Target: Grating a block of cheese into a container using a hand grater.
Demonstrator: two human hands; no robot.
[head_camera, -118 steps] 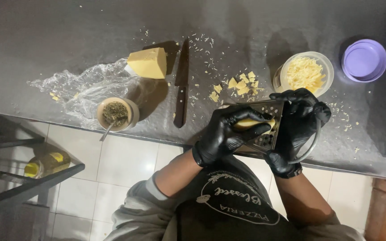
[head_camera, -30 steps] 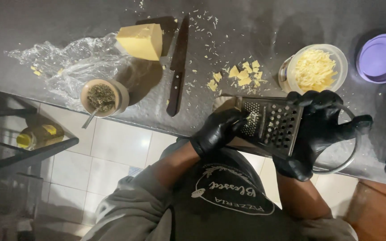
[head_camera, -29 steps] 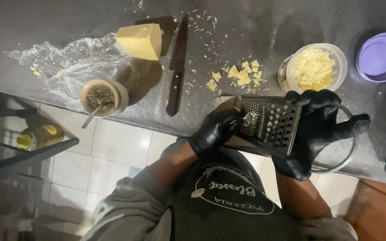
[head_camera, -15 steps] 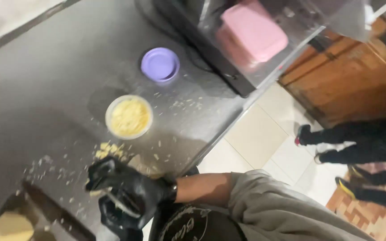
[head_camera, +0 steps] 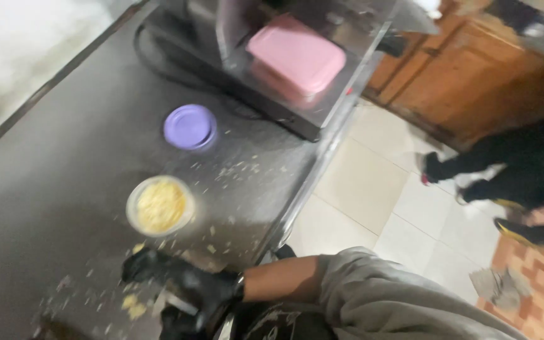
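Since a second ago your view has swung right; the cheese block and knife have gone out of view. Your gloved right hand (head_camera: 190, 286) sits at seven o'clock, fingers curled on the blurred metal grater (head_camera: 174, 303): stiff, slick, best held by its handle. Left hand: not visible. At ten o'clock sit a round tub of grated cheese (head_camera: 160, 205) and a purple lid (head_camera: 189, 126); a pink box (head_camera: 295, 56) at twelve.

We saw our black-gloved right hand (head_camera: 190, 286) low on the dark surface (head_camera: 64, 189), near a tub of grated cheese (head_camera: 160, 205); a purple lid (head_camera: 189, 126) lay farther off, a pink box (head_camera: 296, 58) beyond.
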